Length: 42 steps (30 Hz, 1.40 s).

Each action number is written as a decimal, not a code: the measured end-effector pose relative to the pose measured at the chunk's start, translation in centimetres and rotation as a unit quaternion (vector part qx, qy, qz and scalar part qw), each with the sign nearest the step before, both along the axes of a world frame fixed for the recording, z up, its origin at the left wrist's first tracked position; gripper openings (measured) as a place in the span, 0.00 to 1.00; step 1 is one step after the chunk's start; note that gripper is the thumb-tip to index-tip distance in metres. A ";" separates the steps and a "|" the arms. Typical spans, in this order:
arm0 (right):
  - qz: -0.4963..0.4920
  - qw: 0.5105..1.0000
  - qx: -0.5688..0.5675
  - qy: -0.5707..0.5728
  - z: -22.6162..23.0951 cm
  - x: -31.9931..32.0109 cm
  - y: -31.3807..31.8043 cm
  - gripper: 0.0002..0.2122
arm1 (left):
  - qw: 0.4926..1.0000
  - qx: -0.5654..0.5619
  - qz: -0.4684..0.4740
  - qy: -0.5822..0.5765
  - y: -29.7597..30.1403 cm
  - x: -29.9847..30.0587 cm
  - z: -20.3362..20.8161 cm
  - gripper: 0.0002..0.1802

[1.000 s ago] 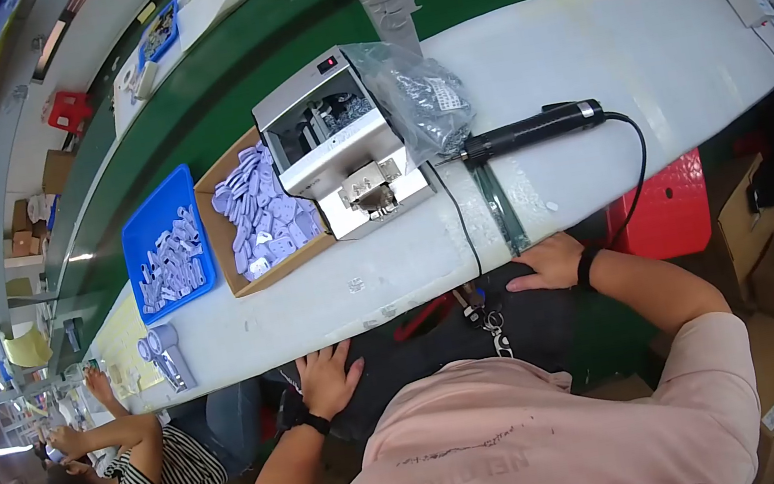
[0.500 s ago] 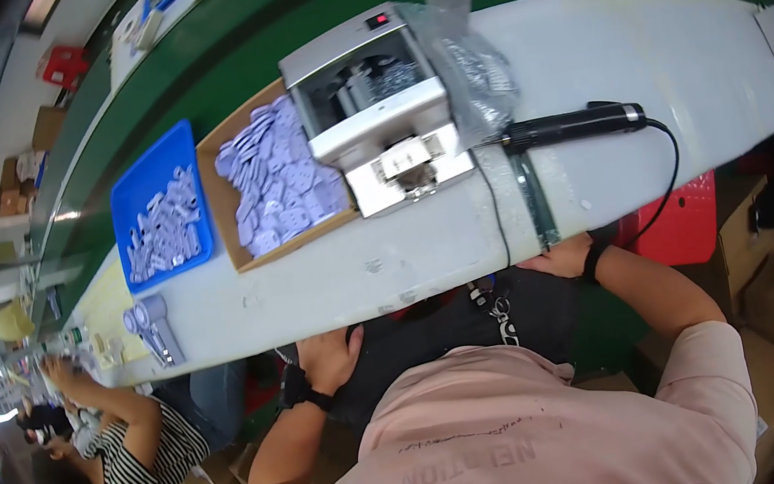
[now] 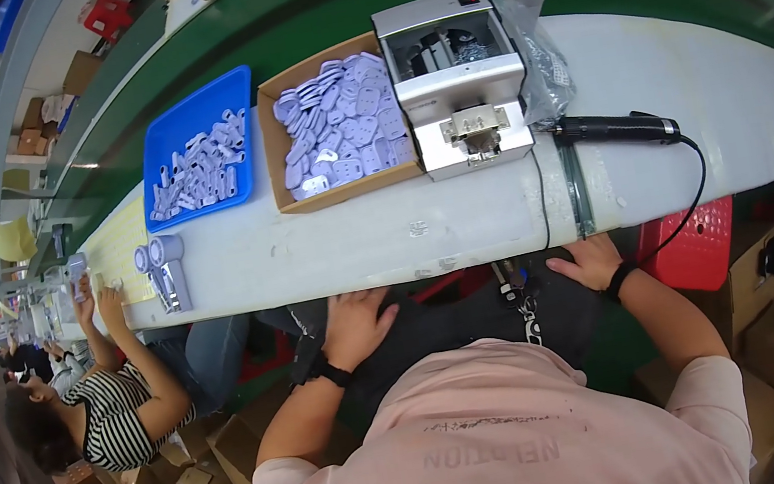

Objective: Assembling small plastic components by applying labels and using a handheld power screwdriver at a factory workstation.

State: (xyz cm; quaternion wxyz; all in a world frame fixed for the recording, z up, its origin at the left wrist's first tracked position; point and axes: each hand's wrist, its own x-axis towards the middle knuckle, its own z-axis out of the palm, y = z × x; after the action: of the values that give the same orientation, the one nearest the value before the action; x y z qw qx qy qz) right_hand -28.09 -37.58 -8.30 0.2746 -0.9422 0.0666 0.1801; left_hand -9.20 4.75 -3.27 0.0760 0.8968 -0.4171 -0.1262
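My left hand (image 3: 356,328) rests on my dark-clad lap just below the bench edge, fingers stretched out and thumb apart. Near the same edge, further right, my right hand (image 3: 595,262) lies palm down with its thumb spread. Neither hand holds anything. Beyond them on the white bench top (image 3: 329,261) stands a silver screw feeder (image 3: 464,88) with a clear lid. A black electric screwdriver (image 3: 617,129) lies at its right. To its left are a cardboard box (image 3: 349,192) of flat lilac plastic parts (image 3: 342,117) and a blue tray (image 3: 246,102) of smaller lilac pieces (image 3: 204,170).
Lilac round-headed parts (image 3: 167,262) lie near the bench's left front. A co-worker in a striped top (image 3: 115,412) sits at left, holding a lilac piece (image 3: 79,276). A red stool (image 3: 691,244) stands under the bench at right. Cardboard cartons (image 3: 211,473) cover the floor.
The view has swung left, so the bench items appear further right. Both my hands stay at the bench edge. The co-worker's hands have risen, with a lilac piece now visible in them.
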 end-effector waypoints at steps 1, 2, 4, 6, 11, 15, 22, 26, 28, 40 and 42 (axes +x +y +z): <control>0.005 1.000 0.002 -0.004 0.0 0.0 0.1 0.28 | 0.996 -0.027 -0.017 0.082 -0.2 -0.1 0.5 0.23; 0.003 1.000 0.004 -0.014 -0.1 -0.4 0.0 0.28 | 0.984 -0.056 -0.037 0.165 -0.8 0.0 1.6 0.23; -0.001 0.999 0.009 -0.034 -0.2 -1.0 -0.2 0.28 | 0.976 -0.098 -0.025 0.192 -1.2 0.1 4.3 0.21; 0.000 0.999 0.003 -0.036 -0.3 -1.3 -0.3 0.28 | 0.951 -0.184 -0.005 0.248 -2.0 0.4 7.5 0.20; -0.009 0.999 -0.004 -0.036 -0.4 -1.5 0.0 0.28 | 0.900 -0.385 0.179 -0.100 -3.7 6.1 9.0 0.29; -0.002 0.998 -0.026 -0.059 -1.3 -1.4 0.3 0.28 | 0.686 -0.581 0.382 0.215 -4.7 12.6 6.0 0.33; -0.006 1.000 -0.024 -0.009 -0.2 -0.7 0.5 0.30 | 0.796 -0.466 0.310 0.230 -5.7 13.6 4.8 0.34; 0.002 0.999 -0.030 -0.024 -1.1 -0.1 0.4 0.31 | 0.795 -0.486 0.305 0.195 -5.6 13.7 3.6 0.33; -0.004 1.000 -0.007 -0.005 -1.2 0.4 0.1 0.32 | 0.791 -0.496 0.307 0.186 -6.2 13.5 3.4 0.33; -0.004 0.999 -0.032 0.022 0.7 0.5 1.0 0.33 | 0.787 -0.527 0.268 0.177 -5.6 13.8 2.3 0.29; -0.010 0.999 -0.031 0.013 0.8 0.4 0.7 0.33 | 0.789 -0.516 0.291 0.161 -6.1 13.6 3.3 0.30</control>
State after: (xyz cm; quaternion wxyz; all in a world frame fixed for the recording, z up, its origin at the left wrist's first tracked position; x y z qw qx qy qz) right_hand -27.70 -36.89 -7.50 0.2459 -0.9472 0.0848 0.1876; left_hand 4.39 -1.38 0.00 0.6266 0.7697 -0.1215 -0.0064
